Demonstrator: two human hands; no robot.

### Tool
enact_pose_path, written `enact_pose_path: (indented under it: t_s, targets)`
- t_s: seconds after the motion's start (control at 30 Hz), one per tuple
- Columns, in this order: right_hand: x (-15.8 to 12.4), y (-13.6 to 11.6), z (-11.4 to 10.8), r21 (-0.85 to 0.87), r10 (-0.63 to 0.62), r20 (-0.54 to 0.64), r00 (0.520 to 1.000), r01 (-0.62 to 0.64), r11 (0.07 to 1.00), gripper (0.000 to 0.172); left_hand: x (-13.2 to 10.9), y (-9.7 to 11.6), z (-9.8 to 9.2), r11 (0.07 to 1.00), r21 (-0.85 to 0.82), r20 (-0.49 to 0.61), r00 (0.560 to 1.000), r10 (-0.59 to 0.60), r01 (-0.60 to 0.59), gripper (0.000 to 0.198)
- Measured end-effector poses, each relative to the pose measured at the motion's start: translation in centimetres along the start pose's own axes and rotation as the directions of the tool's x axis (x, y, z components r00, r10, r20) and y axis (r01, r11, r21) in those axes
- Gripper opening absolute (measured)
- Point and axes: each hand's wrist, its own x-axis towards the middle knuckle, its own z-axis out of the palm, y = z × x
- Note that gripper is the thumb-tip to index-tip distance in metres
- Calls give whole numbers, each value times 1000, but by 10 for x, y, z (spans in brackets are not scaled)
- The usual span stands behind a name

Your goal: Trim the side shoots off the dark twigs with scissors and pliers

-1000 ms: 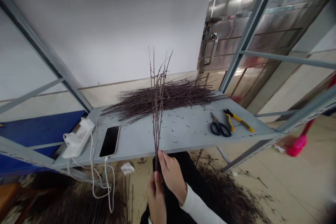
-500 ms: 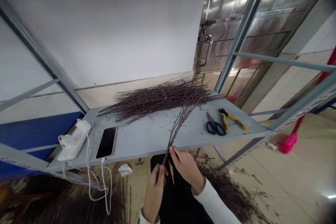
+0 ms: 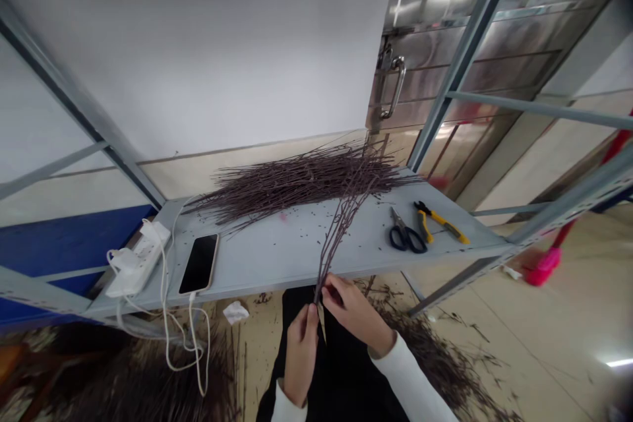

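Observation:
A thin bunch of dark brown twigs (image 3: 332, 239) slants up and away from me over the front edge of the shelf. My left hand (image 3: 301, 337) pinches its lower end, just in front of that edge. A little higher, my right hand (image 3: 351, 308) has thumb and fingers closed on the same bunch. The far tips of the twigs overlap a large pile of similar twigs (image 3: 287, 186) along the back of the shelf, so where they end is hard to make out.
Dark-handled scissors (image 3: 406, 237) and yellow-handled pliers (image 3: 442, 221) lie on the grey shelf (image 3: 277, 257) at right. At left are a phone (image 3: 200, 265) and a white power strip (image 3: 141, 260) with hanging cables. More twigs (image 3: 435, 362) litter the floor; metal posts frame both sides.
My left hand has risen slightly and turned more upright along the bunch. My right hand stays close to its place on the twigs. The view has shifted a little.

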Motion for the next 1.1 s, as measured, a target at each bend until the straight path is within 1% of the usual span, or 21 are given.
enact_pose_path:
  t_s: [0.1,0.17,0.27,0.33,0.47,0.57,0.67,0.77,0.93,1.1]
  targets:
    - [-1,-2,1,-1,-17,-5,1000,17,1000,13,-1,-4,2,997,-56,121,992,-44,51,44]
    - [-2,-2,3,-33,-32,-52,998,31,999,12,-1,-4,4,992,-88,165,983,-76,91,50]
    - [-1,0,5,-72,-93,-132,987,84,994,14,-2,-1,7,983,-115,214,970,-116,143,57]
    - [0,4,6,-72,-141,-145,979,132,989,14,-2,2,7,980,-115,228,964,-135,164,60]
    - [3,13,5,-73,-223,-136,965,214,974,17,-4,1,6,984,-65,221,964,-147,165,61]
    - [6,18,2,-83,-287,-136,948,278,957,21,-6,0,6,986,-21,224,962,-157,165,61]
    - [7,19,-2,-92,-326,-145,934,316,944,26,-9,5,8,982,-19,249,952,-178,188,61]
    - [7,18,-6,-102,-339,-165,926,326,940,27,-11,11,10,976,-46,276,942,-193,214,63]
    - [4,15,-9,-109,-319,-203,926,302,947,27,-15,15,12,976,-74,318,933,-171,205,62]
    - [1,16,-12,-109,-305,-232,924,287,952,26,-18,19,15,971,-93,328,927,-180,221,62]
